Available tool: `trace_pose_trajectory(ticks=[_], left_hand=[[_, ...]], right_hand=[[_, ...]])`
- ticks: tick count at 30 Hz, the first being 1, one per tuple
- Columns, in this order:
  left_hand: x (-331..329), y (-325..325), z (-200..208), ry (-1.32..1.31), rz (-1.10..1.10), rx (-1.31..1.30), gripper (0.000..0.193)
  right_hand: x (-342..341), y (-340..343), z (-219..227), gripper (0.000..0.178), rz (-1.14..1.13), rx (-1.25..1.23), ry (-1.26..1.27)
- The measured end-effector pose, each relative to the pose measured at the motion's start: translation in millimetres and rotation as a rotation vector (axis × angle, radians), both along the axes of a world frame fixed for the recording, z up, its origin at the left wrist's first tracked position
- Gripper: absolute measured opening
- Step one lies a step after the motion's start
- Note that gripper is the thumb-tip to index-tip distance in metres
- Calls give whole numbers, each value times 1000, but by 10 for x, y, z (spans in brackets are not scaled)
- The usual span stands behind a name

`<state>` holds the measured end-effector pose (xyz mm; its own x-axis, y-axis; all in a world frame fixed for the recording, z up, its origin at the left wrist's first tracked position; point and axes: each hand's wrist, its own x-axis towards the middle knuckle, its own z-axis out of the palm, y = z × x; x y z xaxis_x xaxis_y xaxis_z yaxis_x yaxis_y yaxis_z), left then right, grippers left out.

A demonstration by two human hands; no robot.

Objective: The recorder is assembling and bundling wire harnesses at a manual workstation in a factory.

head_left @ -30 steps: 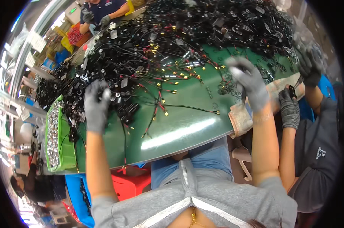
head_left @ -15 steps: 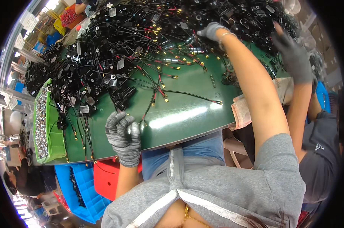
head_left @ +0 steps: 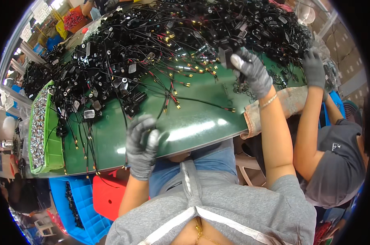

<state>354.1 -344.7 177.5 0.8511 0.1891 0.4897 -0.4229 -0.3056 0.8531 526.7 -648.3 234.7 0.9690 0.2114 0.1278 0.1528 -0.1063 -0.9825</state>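
Note:
Over the right middle of the green table (head_left: 193,118), my right hand (head_left: 255,75) in a grey glove is closed on a black blocky part (head_left: 225,56); thumb and fingers hide some of it. My left hand (head_left: 142,147), gloved too, hovers above the table's near edge with its fingers loosely curled and apart, holding nothing. Beyond both hands spreads a large heap of black parts and cables (head_left: 152,41), many cables ending in red wires and gold-coloured tips. One long black cable (head_left: 201,100) lies across the green surface between my hands.
A green bin (head_left: 56,141) of small shiny metal pieces stands at the table's left end. Below are a blue crate (head_left: 81,208) and a red stool (head_left: 107,194). On the right lie a folded cloth (head_left: 274,105) and springs (head_left: 242,87); a co-worker's gloved hand (head_left: 314,71) reaches in there.
My right hand has drawn back from the heap toward me, bringing out a black part. My left hand has shifted slightly right. The co-worker's hand has lowered toward the table's right side.

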Motion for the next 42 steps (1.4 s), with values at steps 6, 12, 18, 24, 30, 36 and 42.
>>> trace_pose_trajectory(ticks=[6, 12, 18, 24, 30, 36, 42], left_hand=[[426, -512, 168, 48, -557, -482, 91], [163, -408, 176, -15, -158, -584, 65], [39, 31, 212, -128, -8, -703, 51], [277, -84, -262, -13, 138, -470, 60], [216, -105, -270, 33, -58, -475, 70], [171, -177, -250, 115, -243, -407, 80], [137, -168, -231, 71, -214, -271, 82]], right_hand=[[-720, 750, 222, 27, 244, -100, -588], [-928, 855, 27, 34, 442, -452, -653], [-79, 440, -114, 19, -228, -749, -263], [395, 978, -249, 27, -33, -1171, -403], [848, 1268, -423, 53, 45, -1376, -209], [721, 1141, -358, 39, 170, -1376, -265], [262, 916, -133, 12, -108, -886, -433]])
